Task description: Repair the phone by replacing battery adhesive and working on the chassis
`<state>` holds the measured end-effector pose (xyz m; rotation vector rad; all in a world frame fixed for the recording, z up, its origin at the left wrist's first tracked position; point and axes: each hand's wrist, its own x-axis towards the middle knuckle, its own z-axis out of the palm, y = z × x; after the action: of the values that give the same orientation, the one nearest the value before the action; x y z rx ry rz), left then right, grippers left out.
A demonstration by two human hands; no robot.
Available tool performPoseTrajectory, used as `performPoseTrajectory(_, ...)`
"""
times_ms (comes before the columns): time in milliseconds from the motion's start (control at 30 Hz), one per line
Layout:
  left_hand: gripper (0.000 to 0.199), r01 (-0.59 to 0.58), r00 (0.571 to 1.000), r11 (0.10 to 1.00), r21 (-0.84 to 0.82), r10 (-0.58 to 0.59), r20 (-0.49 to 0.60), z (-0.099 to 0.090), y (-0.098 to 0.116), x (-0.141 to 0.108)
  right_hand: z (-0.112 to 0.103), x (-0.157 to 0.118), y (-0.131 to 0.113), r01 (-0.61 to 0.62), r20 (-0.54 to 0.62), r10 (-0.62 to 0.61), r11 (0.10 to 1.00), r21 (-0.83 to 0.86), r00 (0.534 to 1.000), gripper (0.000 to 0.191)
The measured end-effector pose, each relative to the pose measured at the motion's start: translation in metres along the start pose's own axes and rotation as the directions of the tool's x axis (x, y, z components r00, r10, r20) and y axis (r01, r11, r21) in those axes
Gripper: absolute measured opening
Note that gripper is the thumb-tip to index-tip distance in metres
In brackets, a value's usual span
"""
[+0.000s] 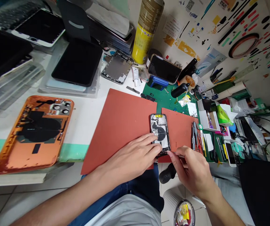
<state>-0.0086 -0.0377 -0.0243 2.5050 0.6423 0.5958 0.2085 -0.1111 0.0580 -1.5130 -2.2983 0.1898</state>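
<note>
An opened phone (163,121) lies on the red mats, its inner parts, black round pad and several yellow marks at the top showing. My left hand (135,153) comes in from the left; its fingers press on the phone's lower left side and hold it against the mat. At the phone's bottom edge, my right hand (192,168) is closed in a pinch around a thin tool (179,155). Most of that tool is hidden by the fingers, so its kind cannot be made out. The fingertips of both hands nearly meet there.
An orange phone back housing (40,125) lies at the left, near a black tablet-like panel (78,59). A phone on a blue stand (158,82) and a yellow spray can (146,34) stand behind. Screwdrivers and tweezers (197,138) lie right. A waste bin (175,204) is below.
</note>
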Motion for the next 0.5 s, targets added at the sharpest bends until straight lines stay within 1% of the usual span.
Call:
performPoseTrajectory(100, 0.029, -0.013, 1.0, 1.0, 0.002, 0.013, -0.007, 0.0011, -0.0011, 0.0002, -0.0012, -0.0013, -0.0022, -0.001, 0.049, -0.001, 0.999, 0.045, 0.999, 0.016)
performPoseTrajectory(233, 0.03, -0.016, 1.0, 1.0, 0.005, 0.016, -0.004, 0.0011, -0.0006, -0.0002, -0.003, -0.0023, -0.0045, 0.011, 0.004, -0.011, 1.0, -0.016, 1.0, 0.016)
performPoseTrajectory(333, 0.032, -0.02, 1.0, 1.0, 0.004, 0.02, 0.001, 0.0014, -0.0006, -0.0007, -0.0028, -0.0032, -0.004, -0.004, 0.021, 0.004, 1.0, 0.011, 1.0, 0.016)
performPoseTrajectory(400, 0.032, -0.017, 1.0, 1.0, 0.004, 0.017, 0.004, 0.002, -0.0009, -0.0009, -0.0026, -0.0036, -0.0034, -0.008, 0.003, 0.008, 1.0, 0.003, 1.0, 0.016)
performPoseTrajectory(500, 0.033, -0.02, 1.0, 1.0, 0.013, 0.02, -0.001, 0.0025, -0.0011, -0.0009, -0.0026, -0.0036, -0.0029, 0.003, 0.009, -0.003, 1.0, 0.009, 1.0, 0.017)
